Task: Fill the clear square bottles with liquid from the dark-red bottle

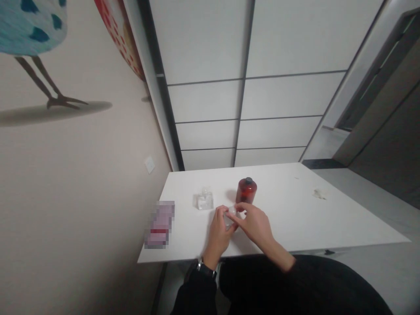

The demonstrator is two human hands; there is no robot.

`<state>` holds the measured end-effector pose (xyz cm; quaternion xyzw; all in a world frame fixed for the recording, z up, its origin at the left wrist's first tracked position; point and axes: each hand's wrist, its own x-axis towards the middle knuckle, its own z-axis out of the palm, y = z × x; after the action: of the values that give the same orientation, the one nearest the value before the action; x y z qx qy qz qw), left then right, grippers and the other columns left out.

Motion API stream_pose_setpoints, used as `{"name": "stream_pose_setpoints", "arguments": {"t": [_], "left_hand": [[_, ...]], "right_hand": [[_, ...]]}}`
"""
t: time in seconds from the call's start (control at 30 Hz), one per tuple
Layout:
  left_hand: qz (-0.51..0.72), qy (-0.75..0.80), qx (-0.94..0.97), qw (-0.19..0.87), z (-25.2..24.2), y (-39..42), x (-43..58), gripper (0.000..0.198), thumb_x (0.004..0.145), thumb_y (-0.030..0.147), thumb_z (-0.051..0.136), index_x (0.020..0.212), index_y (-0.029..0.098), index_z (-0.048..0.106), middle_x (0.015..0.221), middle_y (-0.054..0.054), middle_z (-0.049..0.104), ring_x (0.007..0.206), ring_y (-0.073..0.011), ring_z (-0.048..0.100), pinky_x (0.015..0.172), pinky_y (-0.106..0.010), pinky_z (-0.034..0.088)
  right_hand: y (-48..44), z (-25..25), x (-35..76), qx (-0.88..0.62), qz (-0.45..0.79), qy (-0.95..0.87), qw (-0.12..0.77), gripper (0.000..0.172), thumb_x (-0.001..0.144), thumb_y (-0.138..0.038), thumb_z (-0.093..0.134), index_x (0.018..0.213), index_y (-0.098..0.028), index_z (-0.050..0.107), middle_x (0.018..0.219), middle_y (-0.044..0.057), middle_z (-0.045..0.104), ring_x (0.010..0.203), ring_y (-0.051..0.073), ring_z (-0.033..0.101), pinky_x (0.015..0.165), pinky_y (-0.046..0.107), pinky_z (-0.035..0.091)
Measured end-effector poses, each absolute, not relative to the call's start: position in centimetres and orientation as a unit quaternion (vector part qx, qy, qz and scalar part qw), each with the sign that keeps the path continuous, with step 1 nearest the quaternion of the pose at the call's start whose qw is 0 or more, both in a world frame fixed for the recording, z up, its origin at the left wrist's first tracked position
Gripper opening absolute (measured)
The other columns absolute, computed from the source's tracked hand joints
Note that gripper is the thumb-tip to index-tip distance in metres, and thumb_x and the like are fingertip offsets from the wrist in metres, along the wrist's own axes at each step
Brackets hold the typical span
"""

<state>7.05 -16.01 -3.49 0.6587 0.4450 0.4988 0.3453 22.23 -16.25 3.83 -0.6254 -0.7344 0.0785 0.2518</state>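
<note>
My left hand is wrapped round a small clear glass bottle near the front middle of the white table. The fingers of my right hand pinch the bottle's clear top; whether that top is loose or seated I cannot tell. Much of the bottle is hidden by my fingers. Just beyond my right hand stands a dark red bottle with a black cap. To the left, a second clear glass bottle with a clear top stands upright, apart from my hands.
A blurred-out pink item lies at the table's left edge by the wall. On the right side lies a small crumpled pale piece. White panelled doors stand behind the table.
</note>
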Motion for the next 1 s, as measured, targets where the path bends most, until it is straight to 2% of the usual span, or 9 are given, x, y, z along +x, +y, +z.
{"name": "stream_pose_setpoints", "arguments": {"t": [0.23, 0.43, 0.5, 0.53, 0.6, 0.67, 0.73, 0.87, 1.0], "left_hand": [[0.469, 0.432, 0.687, 0.348, -2.9, -15.8, 6.5, 0.034, 0.092, 0.019, 0.066, 0.122, 0.022, 0.052, 0.129, -0.012, 0.061, 0.126, -0.0292, 0.059, 0.113, -0.05, 0.046], [0.455, 0.438, 0.685, 0.362, -2.7, -16.5, 6.8, 0.038, 0.093, 0.016, 0.066, 0.128, 0.02, 0.05, 0.144, -0.017, 0.056, 0.138, -0.0301, 0.056, 0.119, -0.053, 0.044], [0.453, 0.445, 0.682, 0.363, -1.9, -17.6, 6.4, 0.057, 0.092, 0.017, 0.071, 0.141, 0.02, 0.042, 0.164, -0.021, 0.039, 0.153, -0.0331, 0.043, 0.126, -0.056, 0.038], [0.447, 0.45, 0.685, 0.359, -1.3, -18.1, 6.0, 0.076, 0.087, 0.017, 0.078, 0.149, 0.021, 0.035, 0.172, -0.022, 0.026, 0.159, -0.035, 0.035, 0.128, -0.057, 0.035], [0.441, 0.463, 0.69, 0.339, 0.2, -18.7, 5.0, 0.1, 0.081, 0.016, 0.085, 0.159, 0.026, 0.023, 0.176, -0.019, 0.023, 0.163, -0.0351, 0.027, 0.131, -0.057, 0.032], [0.464, 0.484, 0.684, 0.287, 1.9, -18.0, 3.7, 0.086, 0.09, 0.013, 0.072, 0.161, 0.031, 0.026, 0.173, -0.013, 0.033, 0.161, -0.0303, 0.032, 0.133, -0.056, 0.029], [0.504, 0.504, 0.667, 0.217, 3.0, -15.9, 2.6, 0.063, 0.097, 0.013, 0.06, 0.154, 0.027, 0.038, 0.165, -0.013, 0.043, 0.158, -0.0287, 0.037, 0.132, -0.056, 0.028], [0.52, 0.552, 0.627, 0.178, 2.9, -10.2, 2.1, 0.053, 0.098, 0.024, 0.065, 0.148, 0.019, 0.045, 0.156, -0.018, 0.052, 0.152, -0.0311, 0.045, 0.128, -0.056, 0.033], [0.514, 0.581, 0.602, 0.192, 1.1, -7.5, 2.6, 0.034, 0.098, 0.025, 0.067, 0.131, 0.022, 0.058, 0.131, -0.012, 0.07, 0.128, -0.0295, 0.064, 0.113, -0.051, 0.048]], "right_hand": [[-16.2, 2.9, 21.6, -0.602, 0.05, -0.741, 0.293, 0.023, 0.098, -0.038, 0.061, 0.102, -0.022, 0.076, 0.102, 0.009, 0.08, 0.094, 0.031, 0.077, 0.077, 0.039, 0.059], [-16.4, 1.5, 22.1, -0.524, -0.042, -0.769, 0.364, 0.033, 0.107, -0.043, 0.05, 0.108, -0.02, 0.074, 0.101, 0.01, 0.079, 0.088, 0.028, 0.077, 0.07, 0.037, 0.059], [-16.7, 0.9, 22.6, -0.507, -0.022, -0.768, 0.39, 0.038, 0.109, -0.049, 0.049, 0.114, -0.02, 0.072, 0.107, 0.01, 0.078, 0.094, 0.027, 0.077, 0.076, 0.039, 0.062], [-16.9, 0.5, 22.8, -0.501, -0.006, -0.766, 0.403, 0.039, 0.109, -0.052, 0.049, 0.12, -0.021, 0.07, 0.112, 0.01, 0.077, 0.1, 0.027, 0.076, 0.082, 0.04, 0.062], [-17.2, -0.4, 23.2, -0.492, 0.018, -0.762, 0.42, 0.04, 0.108, -0.054, 0.052, 0.131, -0.024, 0.066, 0.125, 0.01, 0.074, 0.112, 0.028, 0.074, 0.094, 0.044, 0.062], [-17.4, -1.1, 23.4, -0.489, 0.038, -0.763, 0.421, 0.042, 0.108, -0.053, 0.053, 0.138, -0.026, 0.062, 0.136, 0.01, 0.07, 0.122, 0.03, 0.071, 0.1, 0.047, 0.06], [-17.2, -1.7, 23.4, -0.485, 0.044, -0.767, 0.417, 0.043, 0.107, -0.054, 0.053, 0.14, -0.027, 0.06, 0.14, 0.01, 0.069, 0.125, 0.032, 0.07, 0.101, 0.05, 0.061], [-16.1, -2.2, 23.1, -0.473, 0.047, -0.777, 0.413, 0.036, 0.108, -0.052, 0.051, 0.134, -0.028, 0.062, 0.135, 0.009, 0.073, 0.118, 0.03, 0.075, 0.094, 0.047, 0.065], [-14.3, -2.6, 22.9, -0.472, 0.071, -0.782, 0.401, 0.036, 0.109, -0.051, 0.049, 0.135, -0.03, 0.061, 0.136, 0.008, 0.073, 0.115, 0.029, 0.076, 0.091, 0.043, 0.067]]}}
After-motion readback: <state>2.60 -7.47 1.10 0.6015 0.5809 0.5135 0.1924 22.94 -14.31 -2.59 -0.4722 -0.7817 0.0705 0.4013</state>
